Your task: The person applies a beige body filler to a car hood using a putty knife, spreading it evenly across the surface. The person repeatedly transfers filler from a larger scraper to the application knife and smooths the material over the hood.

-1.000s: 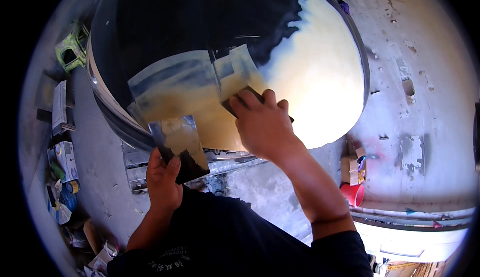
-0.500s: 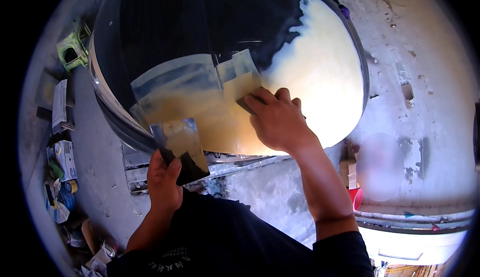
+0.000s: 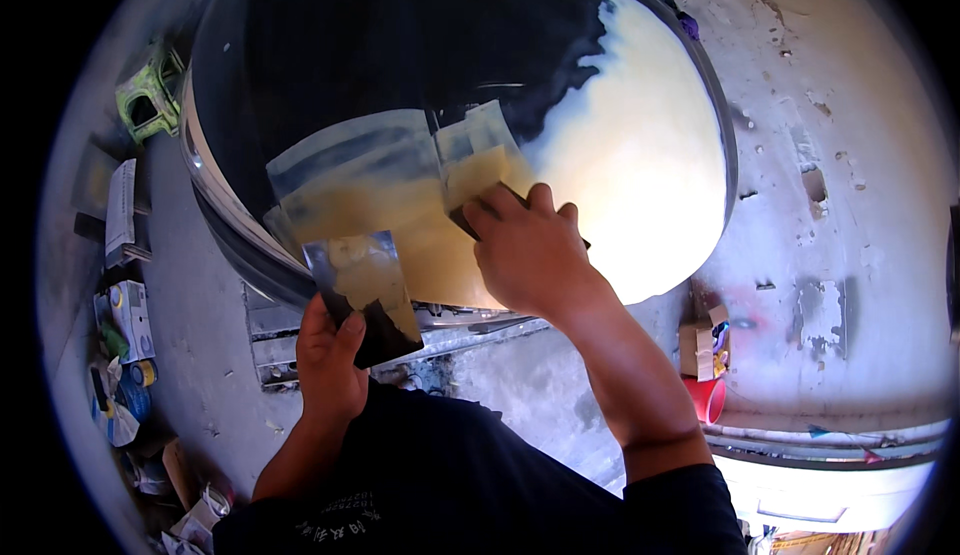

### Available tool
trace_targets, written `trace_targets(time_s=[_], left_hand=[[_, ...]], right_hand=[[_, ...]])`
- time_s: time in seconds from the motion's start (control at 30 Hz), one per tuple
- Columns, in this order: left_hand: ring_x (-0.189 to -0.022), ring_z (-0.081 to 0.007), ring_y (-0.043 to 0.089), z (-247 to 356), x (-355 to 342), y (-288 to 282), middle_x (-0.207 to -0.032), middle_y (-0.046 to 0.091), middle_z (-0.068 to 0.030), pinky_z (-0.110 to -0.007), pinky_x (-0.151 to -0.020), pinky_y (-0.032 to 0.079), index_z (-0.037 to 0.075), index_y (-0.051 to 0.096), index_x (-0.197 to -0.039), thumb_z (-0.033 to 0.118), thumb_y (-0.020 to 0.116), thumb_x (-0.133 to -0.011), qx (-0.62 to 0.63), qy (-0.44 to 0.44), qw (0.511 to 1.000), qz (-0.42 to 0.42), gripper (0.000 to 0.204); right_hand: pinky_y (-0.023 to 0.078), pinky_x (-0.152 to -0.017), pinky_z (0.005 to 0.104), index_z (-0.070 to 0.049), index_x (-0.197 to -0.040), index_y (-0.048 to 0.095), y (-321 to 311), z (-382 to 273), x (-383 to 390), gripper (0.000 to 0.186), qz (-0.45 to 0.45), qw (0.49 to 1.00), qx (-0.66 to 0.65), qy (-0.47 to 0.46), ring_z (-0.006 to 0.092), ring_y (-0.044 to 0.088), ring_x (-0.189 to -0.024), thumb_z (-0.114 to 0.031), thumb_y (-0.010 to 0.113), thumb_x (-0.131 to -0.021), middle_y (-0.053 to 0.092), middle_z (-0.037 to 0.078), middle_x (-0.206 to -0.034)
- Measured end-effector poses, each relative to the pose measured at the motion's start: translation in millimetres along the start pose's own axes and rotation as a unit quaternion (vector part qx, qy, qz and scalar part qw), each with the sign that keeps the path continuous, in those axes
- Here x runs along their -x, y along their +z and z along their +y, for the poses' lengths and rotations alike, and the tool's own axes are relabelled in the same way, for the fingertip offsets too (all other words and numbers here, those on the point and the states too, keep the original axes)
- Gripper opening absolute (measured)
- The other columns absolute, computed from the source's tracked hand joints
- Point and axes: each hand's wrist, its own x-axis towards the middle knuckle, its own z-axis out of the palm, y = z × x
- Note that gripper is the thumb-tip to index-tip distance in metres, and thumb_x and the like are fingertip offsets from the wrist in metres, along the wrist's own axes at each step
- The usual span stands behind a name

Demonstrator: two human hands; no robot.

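Paste (image 3: 362, 273) sat on the plate (image 3: 388, 343) your left hand (image 3: 333, 360) gripped, presumably near for easy reach, while your right hand (image 3: 533, 255) clasped a dark spreader (image 3: 461, 221) against the curved panel (image 3: 340, 45).

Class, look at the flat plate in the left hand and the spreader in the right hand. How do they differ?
The plate shows most of its face, while the spreader is largely covered by the right hand.
Tan paste coats much of the plate; the spreader's visible parts look dark.
The left hand grips the plate by its side; the spreader appears to rest against the panel.
Both are handheld.
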Motion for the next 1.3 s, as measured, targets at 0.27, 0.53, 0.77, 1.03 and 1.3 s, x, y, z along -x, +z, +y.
trace_targets(time_s=[0.27, 0.53, 0.77, 1.03, 1.3], left_hand=[[-0.115, -0.0174, 0.059, -1.1, 2.6, -1.6, -0.125, 0.061, -0.0098, -0.033, -0.102, 0.045, 0.001, 0.049, -0.134, -0.002, 0.055, -0.095, 0.007, -0.012, 1.0, 0.019, 0.04], [-0.113, -0.0173, 0.06, -2.1, 3.4, -4.6, -0.123, 0.062, -0.0104, -0.032, -0.101, 0.046, 0.0, 0.048, -0.135, -0.001, 0.056, -0.095, 0.002, -0.005, 1.0, 0.017, 0.04], [-0.113, -0.0183, 0.06, 7.8, 3.2, -0.6, -0.125, 0.06, -0.0111, -0.033, -0.099, 0.049, 0.001, 0.046, -0.137, 0.0, 0.056, -0.095, 0.007, 0.016, 1.0, 0.009, 0.043], [-0.114, -0.0189, 0.06, -0.4, 3.4, -7.9, -0.124, 0.061, -0.0116, -0.034, -0.102, 0.047, 0.001, 0.047, -0.136, 0.0, 0.056, -0.095, 0.005, -0.01, 1.0, 0.027, 0.043], [-0.116, -0.0193, 0.059, 6.6, -4.2, 0.8, -0.126, 0.06, -0.0119, -0.034, -0.103, 0.045, 0.001, 0.046, -0.138, -0.001, 0.054, -0.095, -0.009, 0.007, 1.0, 0.027, 0.044]], right_hand=[[0.046, -0.092, 0.0568, -0.014, -0.137, 0.053, -16.4, 14.7, -24.7, 0.044, 0.064, 0.995, -0.058, 0.048, 0.0372, 0.049, -0.117, -0.025, 0.047, -0.094, 0.048, 0.006, -0.14], [0.05, -0.08, 0.0544, -0.014, -0.134, 0.054, 13.7, -12.5, -6.0, 0.043, 0.088, 0.996, -0.01, -0.001, 0.0367, 0.051, -0.107, -0.024, 0.055, -0.092, 0.051, 0.007, -0.131], [0.043, -0.096, 0.0592, -0.015, -0.135, 0.054, -16.1, 22.9, -13.5, 0.041, 0.047, 0.993, -0.077, 0.08, 0.0374, 0.047, -0.122, -0.027, 0.049, -0.096, 0.05, 0.007, -0.138], [0.046, -0.092, 0.0577, -0.015, -0.136, 0.053, -15.4, -1.6, -29.8, 0.043, 0.008, 0.996, -0.064, 0.065, 0.0407, 0.049, -0.118, -0.025, 0.049, -0.094, 0.049, 0.008, -0.136], [0.046, -0.093, 0.0568, -0.016, -0.136, 0.053, -5.3, 16.3, 0.6, 0.044, -0.001, 0.997, -0.05, 0.059, 0.0387, 0.049, -0.117, -0.029, 0.049, -0.095, 0.051, 0.006, -0.134]])
